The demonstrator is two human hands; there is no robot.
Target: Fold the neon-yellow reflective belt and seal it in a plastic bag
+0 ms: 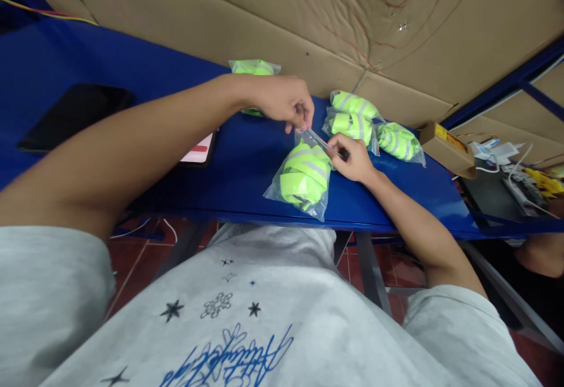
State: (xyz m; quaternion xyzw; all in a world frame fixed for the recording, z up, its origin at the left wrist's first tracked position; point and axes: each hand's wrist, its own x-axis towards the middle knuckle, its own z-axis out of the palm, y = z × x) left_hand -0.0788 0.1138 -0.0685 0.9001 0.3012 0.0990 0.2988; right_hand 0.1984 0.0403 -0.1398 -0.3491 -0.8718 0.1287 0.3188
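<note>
Lit softly and rather dimly indoors, with a pale sheen on the blue tabletop [443, 199], small glints along the clear plastic bag [275, 188], deeper shadow over the red floor tiles [130, 258], slightly soft fine detail, and wide-angle stretching toward the edges, notably in the left T-shirt sleeve [53, 293].

Bench [240, 167]: room either side of the front bag [304, 178]; far edge hemmed in.
Bare strip between phone [199, 152] and front bag, open from near edge; left forearm [145, 131] crosses over the phone. Second bare patch along near edge, front bag toward right corner; right forearm [409, 214] crosses above it. Left hand [288, 99] and right hand [351, 158], joined by the pinched bag top, bar the centre. Far edge: cardboard wall [189, 23], lone bag [255, 68], gap, three clustered bags [350, 125], box [444, 149] at right end. Flat dark object [74, 117] blocks part of the left side.
</note>
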